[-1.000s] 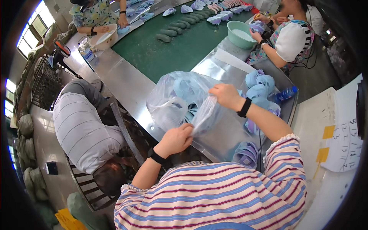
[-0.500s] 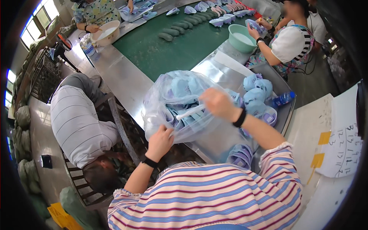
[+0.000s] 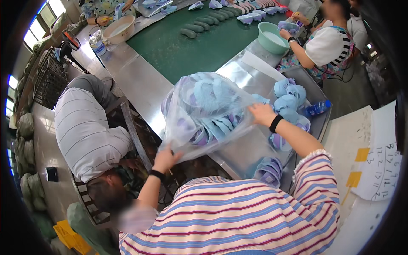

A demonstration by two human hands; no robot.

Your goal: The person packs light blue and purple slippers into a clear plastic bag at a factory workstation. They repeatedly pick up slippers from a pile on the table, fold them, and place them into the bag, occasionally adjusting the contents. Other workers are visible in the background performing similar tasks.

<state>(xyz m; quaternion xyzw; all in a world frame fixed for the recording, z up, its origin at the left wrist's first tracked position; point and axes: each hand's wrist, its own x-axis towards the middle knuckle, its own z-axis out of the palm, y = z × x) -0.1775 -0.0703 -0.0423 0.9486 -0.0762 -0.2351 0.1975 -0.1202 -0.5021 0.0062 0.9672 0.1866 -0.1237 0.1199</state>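
Observation:
A large clear plastic bag (image 3: 212,146) lies on the near end of the metal table, filled with light blue and purple shoe pieces (image 3: 208,91). Its mouth faces me and is stretched wide. At the near left corner of the mouth, my left hand (image 3: 166,160) is closed on the bag's edge. My right hand (image 3: 262,114) grips the opposite side of the bag, at its right. Stacked shoe pieces show through the film between my hands.
More blue shoe pieces (image 3: 287,103) and a blue bottle (image 3: 318,108) lie to the right. A nested stack (image 3: 268,172) sits near me. Beyond is a green conveyor belt (image 3: 170,53) with rows of shoe parts. A person (image 3: 91,123) bends low at my left; another (image 3: 329,46) works across right.
My right hand has moved right and the bag's mouth is pulled wider. My left hand has shifted left and down. The white strip seen at the opening no longer shows.

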